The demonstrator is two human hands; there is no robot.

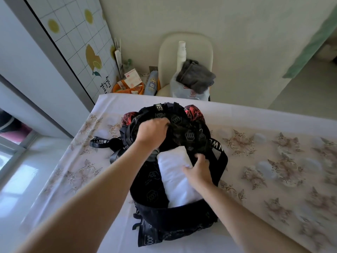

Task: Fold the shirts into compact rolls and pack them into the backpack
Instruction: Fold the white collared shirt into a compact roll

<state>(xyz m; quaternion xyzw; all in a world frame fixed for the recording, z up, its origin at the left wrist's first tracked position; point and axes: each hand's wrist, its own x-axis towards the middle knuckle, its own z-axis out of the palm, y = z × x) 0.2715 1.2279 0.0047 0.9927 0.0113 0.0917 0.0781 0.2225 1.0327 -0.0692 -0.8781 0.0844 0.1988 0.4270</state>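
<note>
Soft white shirt roll (177,178) inside floppy black printed-fabric backpack (151,190)

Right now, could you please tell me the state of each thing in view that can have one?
Black backpack: open, lying on the bed.
White rolled shirt: partly inside the backpack.
Left hand: gripping the backpack's upper flap, holding it up.
Right hand: pressing on the white rolled shirt.
Grey garment: crumpled on the chair.

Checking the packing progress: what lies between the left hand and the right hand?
In the head view, black backpack fabric and the far end of the white rolled shirt lie between the left hand and the right hand.
</note>
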